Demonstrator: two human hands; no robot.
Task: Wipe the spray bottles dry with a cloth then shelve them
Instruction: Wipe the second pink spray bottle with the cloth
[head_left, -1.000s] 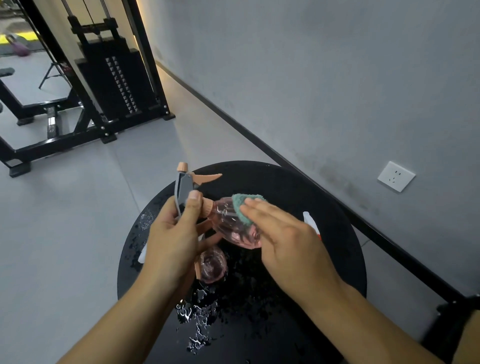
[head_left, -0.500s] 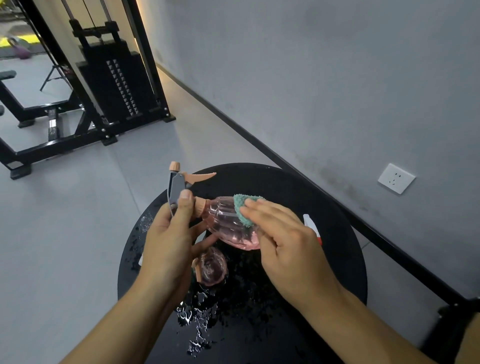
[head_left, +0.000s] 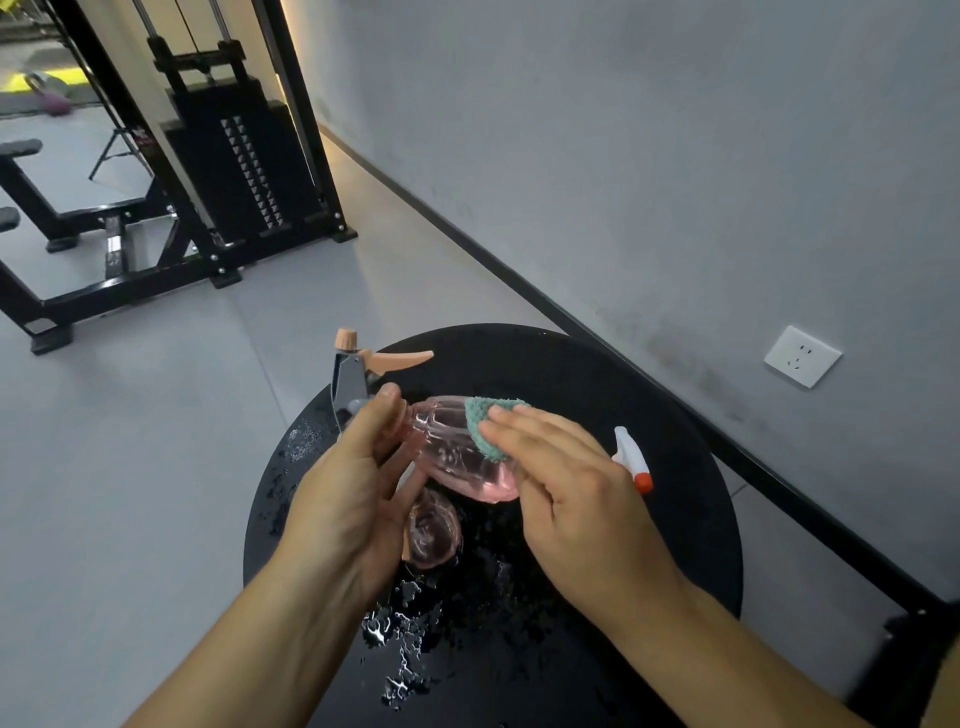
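Observation:
My left hand (head_left: 348, 488) grips the neck of a pink clear spray bottle (head_left: 457, 452) with a grey and peach trigger head, held on its side above the round black table (head_left: 623, 395). My right hand (head_left: 576, 483) presses a teal cloth (head_left: 485, 423) against the bottle's body, fingers fairly straight over it. A second pink bottle (head_left: 434, 532) lies on the table under my hands. The white trigger head with a red nozzle of a third bottle (head_left: 631, 457) shows behind my right hand; its body is hidden.
Water drops (head_left: 400, 639) lie on the table's near and left parts. A grey wall with a white socket (head_left: 802, 356) runs along the right. A black weight machine (head_left: 234, 156) stands on the grey floor at the back left.
The held bottle has shifted slightly left and turned a little in my left hand. My right hand with the cloth has slid along the bottle's body.

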